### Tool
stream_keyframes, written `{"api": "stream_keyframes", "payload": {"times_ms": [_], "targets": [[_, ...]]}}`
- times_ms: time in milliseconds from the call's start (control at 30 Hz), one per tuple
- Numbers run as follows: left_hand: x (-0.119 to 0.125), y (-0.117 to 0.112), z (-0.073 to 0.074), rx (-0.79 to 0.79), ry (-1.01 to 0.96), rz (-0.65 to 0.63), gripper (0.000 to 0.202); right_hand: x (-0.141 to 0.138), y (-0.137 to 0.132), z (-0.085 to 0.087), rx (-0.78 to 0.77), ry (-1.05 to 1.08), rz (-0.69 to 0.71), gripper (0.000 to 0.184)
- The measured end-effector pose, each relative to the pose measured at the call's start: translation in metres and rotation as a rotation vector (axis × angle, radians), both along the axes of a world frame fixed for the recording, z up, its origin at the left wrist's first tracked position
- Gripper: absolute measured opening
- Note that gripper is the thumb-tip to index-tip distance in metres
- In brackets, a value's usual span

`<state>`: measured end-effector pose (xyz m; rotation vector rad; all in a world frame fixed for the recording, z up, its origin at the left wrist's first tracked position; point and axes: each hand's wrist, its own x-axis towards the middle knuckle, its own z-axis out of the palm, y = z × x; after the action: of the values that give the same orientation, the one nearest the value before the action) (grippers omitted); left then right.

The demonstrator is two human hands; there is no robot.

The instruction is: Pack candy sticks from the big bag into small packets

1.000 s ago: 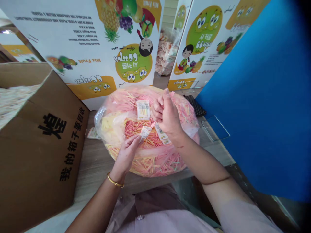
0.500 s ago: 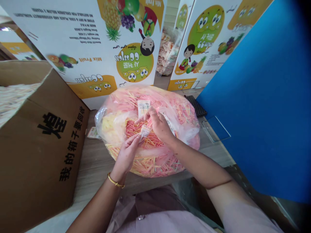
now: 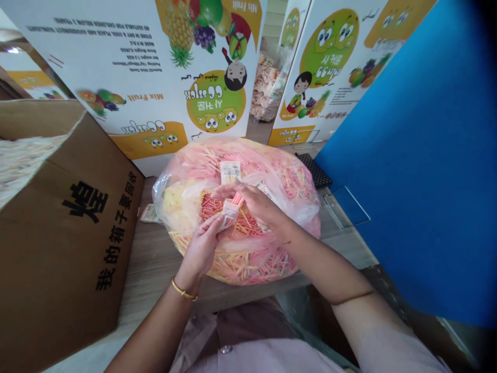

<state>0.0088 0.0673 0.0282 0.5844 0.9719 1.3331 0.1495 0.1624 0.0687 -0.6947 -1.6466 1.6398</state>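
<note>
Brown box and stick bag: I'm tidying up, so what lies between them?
In the head view, a packet lies there on the table, close by the stick bag.

A brown cardboard box [image 3: 50, 269] printed with black Chinese characters stands on the left of the grey wood-grain table [image 3: 145, 269], fruit-printed white candy cartons [image 3: 135, 62] rise behind with a clear plastic bag [image 3: 267, 85] between them, and a blue panel [image 3: 427, 181] leans at right near a black dotted object [image 3: 316, 171].
</note>
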Motion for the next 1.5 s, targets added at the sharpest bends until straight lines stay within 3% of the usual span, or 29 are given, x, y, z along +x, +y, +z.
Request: {"api": "stream_keyframes", "payload": {"times_ms": [133, 300, 400, 567, 733, 867, 1033, 1233, 1333, 1500], "targets": [[0.001, 0.001, 0.0, -0.023, -0.023, 0.004, 0.035, 0.004, 0.003, 0.0, 0.114, -0.155, 0.062, 0.044], [0.005, 0.001, 0.005, -0.062, -0.084, -0.068, 0.035, -0.005, 0.004, -0.006, -0.147, -0.083, -0.023, 0.042], [0.008, 0.001, 0.009, -0.038, -0.035, -0.087, 0.041, -0.012, 0.003, -0.004, -0.184, -0.01, -0.103, 0.051], [0.004, 0.002, 0.006, -0.057, -0.021, -0.048, 0.03, -0.002, 0.008, 0.003, -0.048, -0.048, -0.075, 0.063], [0.001, 0.002, 0.005, -0.072, -0.104, -0.045, 0.026, 0.017, 0.012, 0.012, 0.169, -0.205, 0.032, 0.047], [0.005, 0.0, 0.007, -0.029, -0.055, -0.106, 0.031, 0.016, 0.013, 0.014, 0.149, -0.199, 0.098, 0.042], [0.006, 0.001, 0.009, -0.074, -0.006, -0.131, 0.036, 0.007, 0.017, 0.009, 0.104, -0.294, -0.032, 0.042], [0.004, 0.0, 0.01, -0.111, 0.054, -0.148, 0.042, 0.01, 0.02, 0.014, 0.234, -0.358, 0.129, 0.045], [0.005, 0.0, 0.009, -0.077, 0.059, -0.145, 0.04, 0.011, 0.023, 0.017, 0.211, -0.358, 0.054, 0.036], [0.004, 0.001, 0.006, -0.034, 0.03, -0.136, 0.033, 0.013, 0.023, 0.022, 0.168, -0.322, 0.235, 0.042]]}}
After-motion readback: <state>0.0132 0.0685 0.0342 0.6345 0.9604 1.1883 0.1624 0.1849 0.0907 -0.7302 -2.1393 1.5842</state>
